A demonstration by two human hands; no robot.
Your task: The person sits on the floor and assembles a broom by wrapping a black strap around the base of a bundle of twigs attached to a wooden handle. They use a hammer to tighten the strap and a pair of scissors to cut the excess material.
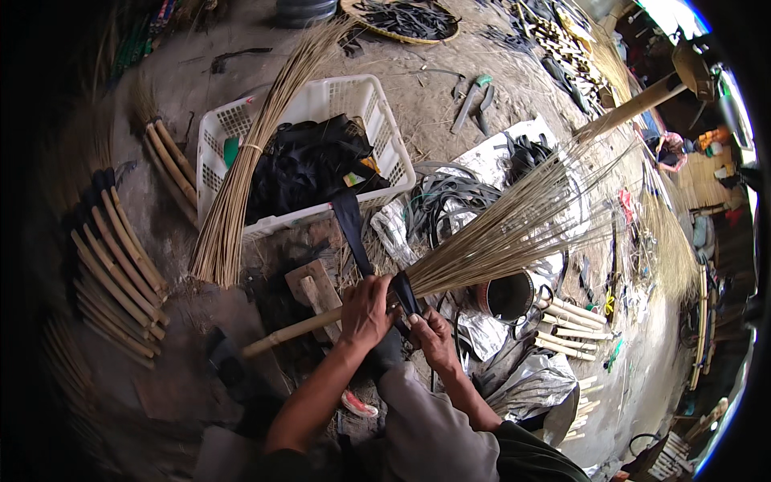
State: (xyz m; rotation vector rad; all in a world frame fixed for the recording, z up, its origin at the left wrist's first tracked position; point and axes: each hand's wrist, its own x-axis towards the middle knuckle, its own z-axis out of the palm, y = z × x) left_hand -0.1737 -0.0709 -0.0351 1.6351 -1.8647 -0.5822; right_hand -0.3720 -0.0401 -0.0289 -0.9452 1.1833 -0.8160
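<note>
A broom lies across my lap, its pale bamboo handle (293,331) to the left and its stiff bristles (514,229) fanning out to the right. My left hand (367,315) is closed around the handle just below the bristles. At the joint, a black rubber strip (405,291) is wrapped around the broom, and my right hand (434,337) pinches its hanging part between thumb and fingers. Another length of black strip (350,229) runs from the basket's edge down to my left hand. My left palm is hidden.
A white plastic basket (377,100) holds black strips, with a tied bristle bundle (257,153) leaning across it. Curved poles (120,265) lie left. A green-handled knife (470,104) lies beyond the basket. At right are a round tin (510,297) and short bamboo pieces (570,325).
</note>
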